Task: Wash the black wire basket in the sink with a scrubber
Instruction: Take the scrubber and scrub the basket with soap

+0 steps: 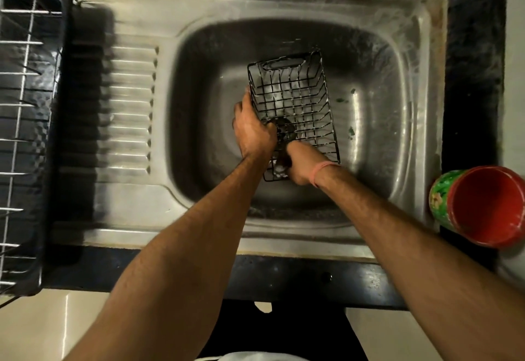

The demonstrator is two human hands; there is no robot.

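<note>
The black wire basket lies tilted inside the steel sink, streaked with white foam. My left hand grips its left rim. At the basket's near end my right hand, with a pink band on the wrist, is closed; a dark scrubber shows at its fingers, pressed against the wires. Most of the scrubber is hidden by the hand.
A ribbed steel drainboard lies left of the basin, with a black dish rack with white wires beyond it. A red-and-green container stands on the dark counter at the right. Green scraps lie in the basin.
</note>
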